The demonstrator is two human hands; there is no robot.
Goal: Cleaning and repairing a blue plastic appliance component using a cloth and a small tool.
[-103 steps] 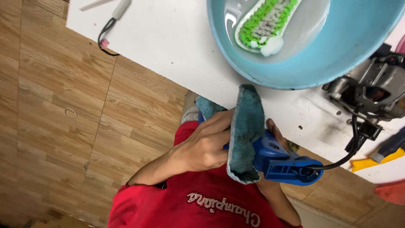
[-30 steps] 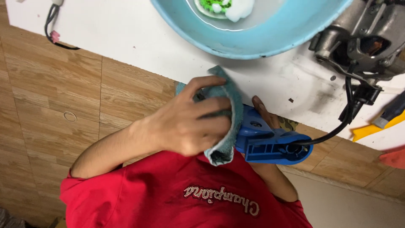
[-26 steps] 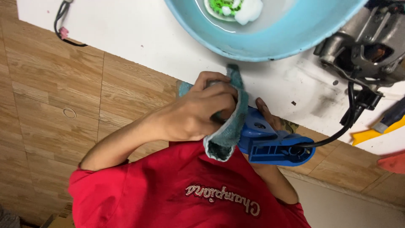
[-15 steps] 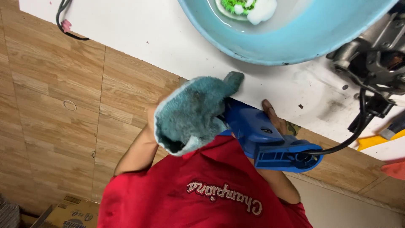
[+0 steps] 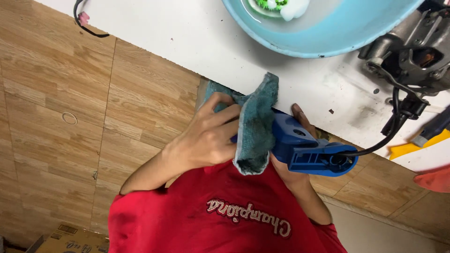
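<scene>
the left hand (image 5: 208, 138) presses a teal cloth (image 5: 255, 126) around the blue tool (image 5: 304, 150), which the right hand (image 5: 295, 166) grips from beneath at the table edge (image 5: 187, 47); wiping looks midway, its rear end uncovered.

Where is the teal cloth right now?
In the head view, the teal cloth sits mid-frame at the white table's edge, pressed by the left hand over the blue power tool.
</scene>
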